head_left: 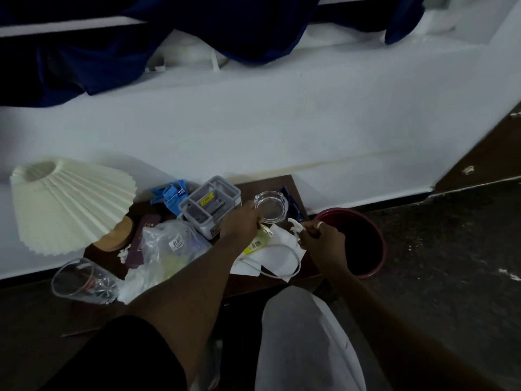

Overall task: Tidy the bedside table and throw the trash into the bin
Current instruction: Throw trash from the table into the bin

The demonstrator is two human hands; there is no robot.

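Your left hand (239, 221) reaches in from the lower left to the middle of the frame. Its fingers are curled round the near rim of the clear ashtray (271, 206), which sits toward the far right corner of the bench (270, 182). Your right hand (321, 238), just right of centre, pinches a crumpled white scrap (296, 225) between its fingertips. The scrap is held over the bench's right edge, just left of the bin (379, 249).

The bin is dark red and stands on the floor right of the bench, close to the wall. Between your two hands lies a yellow wrapper (258, 242) on a white napkin (282, 253). I cannot tell whether your left hand touches the wrapper too.

Left of your left forearm a clear bag (169, 246) lies crumpled on the bench. Behind it, just left of the ashtray, stands a grey tray (211, 204) with compartments. A pleated lampshade (70, 204) fills the left of the frame. Below it a glass (84, 280) lies on its side at the bench's near left corner.
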